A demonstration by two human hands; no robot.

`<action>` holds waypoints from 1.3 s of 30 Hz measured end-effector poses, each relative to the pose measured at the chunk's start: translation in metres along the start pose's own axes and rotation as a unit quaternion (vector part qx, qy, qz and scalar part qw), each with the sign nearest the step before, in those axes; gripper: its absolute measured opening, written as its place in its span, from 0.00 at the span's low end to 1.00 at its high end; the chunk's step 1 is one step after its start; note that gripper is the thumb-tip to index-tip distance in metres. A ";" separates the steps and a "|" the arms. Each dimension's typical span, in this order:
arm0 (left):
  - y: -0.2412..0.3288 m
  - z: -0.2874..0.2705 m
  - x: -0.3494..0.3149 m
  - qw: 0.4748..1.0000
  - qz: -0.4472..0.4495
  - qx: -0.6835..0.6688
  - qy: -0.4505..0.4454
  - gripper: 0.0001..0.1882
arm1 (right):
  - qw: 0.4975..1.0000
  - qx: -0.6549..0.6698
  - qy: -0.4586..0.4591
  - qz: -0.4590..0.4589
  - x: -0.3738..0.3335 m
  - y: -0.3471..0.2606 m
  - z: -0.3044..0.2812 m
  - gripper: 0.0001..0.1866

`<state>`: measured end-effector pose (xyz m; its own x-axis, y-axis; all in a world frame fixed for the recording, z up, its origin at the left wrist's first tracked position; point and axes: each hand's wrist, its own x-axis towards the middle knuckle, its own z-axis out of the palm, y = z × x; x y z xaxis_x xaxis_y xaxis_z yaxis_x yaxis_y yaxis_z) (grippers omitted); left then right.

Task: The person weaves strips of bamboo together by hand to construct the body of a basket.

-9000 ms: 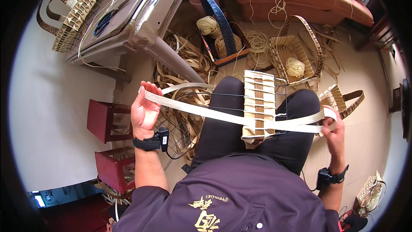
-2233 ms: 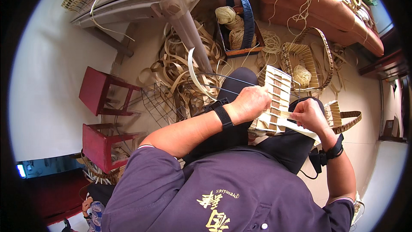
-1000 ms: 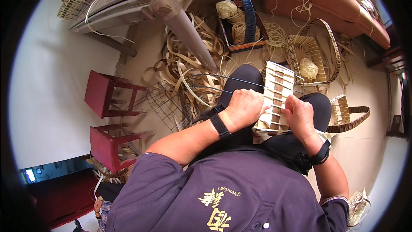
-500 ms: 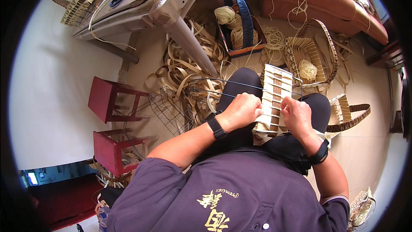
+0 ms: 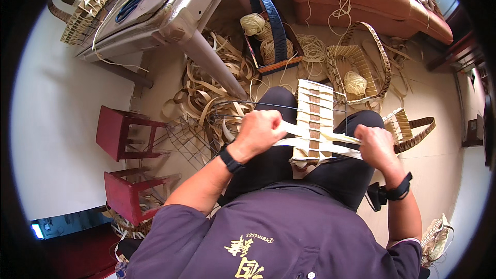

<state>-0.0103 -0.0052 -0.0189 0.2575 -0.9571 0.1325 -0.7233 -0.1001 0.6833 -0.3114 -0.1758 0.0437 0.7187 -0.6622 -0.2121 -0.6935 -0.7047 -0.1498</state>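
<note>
Across my thighs lies a partly woven basket, cream strips wrapped crosswise over a brown band down its middle. My left hand is closed on a cream strip that runs out from the basket's left side. On the other side my right hand pinches the end of a strip, pulled out to the right. Second strips run below each hand, nearly parallel. Dark wires of the basket's frame stretch leftward over my left thigh.
Loose strips pile under the grey table, left of a box basket holding cord balls. Another handled basket stands beyond my right knee. Red stools and a wire frame are at left; an orange-brown sofa is behind.
My hands have moved apart from the basket's middle, left hand leftward and right hand rightward. Cream strips now stretch between each hand and the basket. The whole view has shifted slightly.
</note>
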 end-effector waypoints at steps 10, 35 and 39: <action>-0.030 -0.026 -0.029 0.988 -0.088 -0.107 -0.065 0.08 | 0.916 0.385 -0.025 0.107 -0.027 0.059 0.000 0.08; 0.126 0.074 0.066 0.938 0.325 0.036 -0.115 0.08 | 0.598 0.799 0.006 0.054 -0.066 0.057 0.009 0.19; 0.130 0.056 0.075 0.941 0.293 -0.069 -0.151 0.07 | 0.724 0.651 0.203 0.103 -0.073 0.035 0.000 0.14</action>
<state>-0.1210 -0.1048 0.0398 -0.3699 -0.8723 0.3197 -0.5894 0.4863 0.6451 -0.3881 -0.1525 0.0539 0.3653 -0.9257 -0.0980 -0.0571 0.0827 -0.9949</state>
